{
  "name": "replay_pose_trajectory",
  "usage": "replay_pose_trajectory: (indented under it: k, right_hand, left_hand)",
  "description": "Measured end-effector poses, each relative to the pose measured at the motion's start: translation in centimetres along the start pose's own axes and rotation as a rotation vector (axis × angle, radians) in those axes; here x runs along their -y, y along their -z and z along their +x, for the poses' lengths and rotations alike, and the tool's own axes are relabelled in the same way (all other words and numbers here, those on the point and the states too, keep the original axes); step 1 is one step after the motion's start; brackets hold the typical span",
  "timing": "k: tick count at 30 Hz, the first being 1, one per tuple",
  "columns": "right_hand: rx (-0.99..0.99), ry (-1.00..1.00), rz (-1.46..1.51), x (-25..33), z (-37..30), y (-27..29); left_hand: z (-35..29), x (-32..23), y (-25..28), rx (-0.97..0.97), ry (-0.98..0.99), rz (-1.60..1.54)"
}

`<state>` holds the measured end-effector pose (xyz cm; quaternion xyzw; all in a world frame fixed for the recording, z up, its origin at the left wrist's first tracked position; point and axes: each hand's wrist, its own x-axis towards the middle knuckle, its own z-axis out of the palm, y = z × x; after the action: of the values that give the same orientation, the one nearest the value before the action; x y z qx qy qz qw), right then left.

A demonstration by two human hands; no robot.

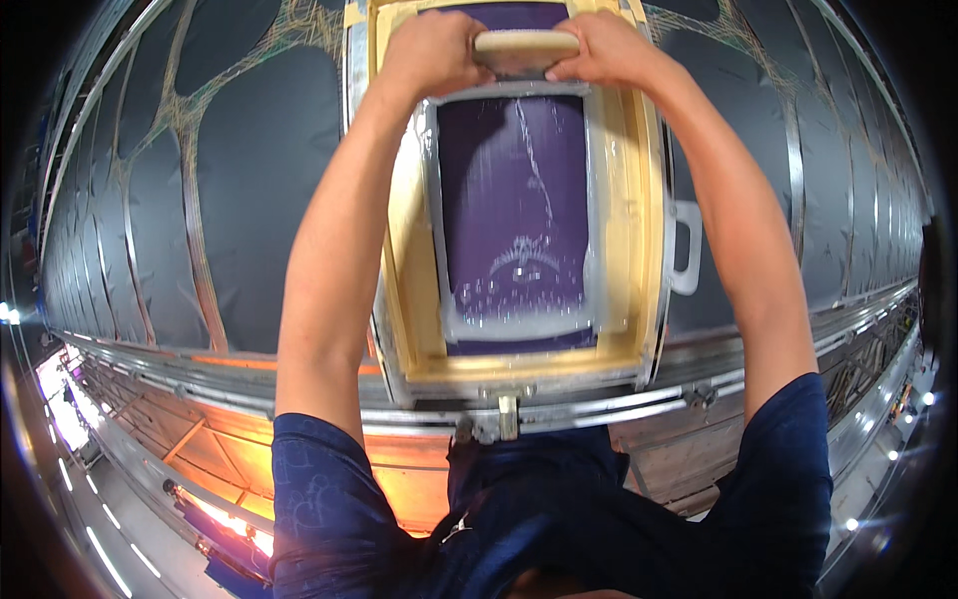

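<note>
At the top centre of the frame, the left hand (434, 52) and the right hand (612, 50) are curled closed around opposite ends of the pale bar of a squeegee (529, 41). The squeegee lies crosswise near the far end of a yellow-lined rectangular frame (402, 250), above its purple panel (509, 190); its lower edge probably meets the panel, though glare and the steep angle make contact hard to judge. Whitish wet streaks mark the purple, thickest toward the near end. A pale loop handle (686, 248) juts from the frame's right side. Dark sheeting (264, 190) covers the counter to left and right, and a metal rail (599, 407) crosses just below the frame.
</note>
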<state>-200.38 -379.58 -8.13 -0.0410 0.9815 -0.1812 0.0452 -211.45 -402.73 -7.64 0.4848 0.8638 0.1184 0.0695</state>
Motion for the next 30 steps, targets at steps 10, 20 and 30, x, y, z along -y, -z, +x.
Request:
replay_pose_trajectory:
  k: [10, 20, 30]
  right_hand:
    - [0.006, -0.035, 0.027, 16.9, -24.9, -6.8]
    - [0.118, -0.058, 0.045, 15.8, -22.9, -4.9]
    - [-0.069, 0.013, -0.041, -2.0, 4.2, 2.9]
  left_hand:
    - [-25.9, -13.9, -3.9, -0.047, -0.050, -0.143]
    - [-23.6, -12.9, -2.2, 0.056, -0.024, -0.142]
    - [5.2, 2.3, 2.0, -0.082, 0.008, 0.075]
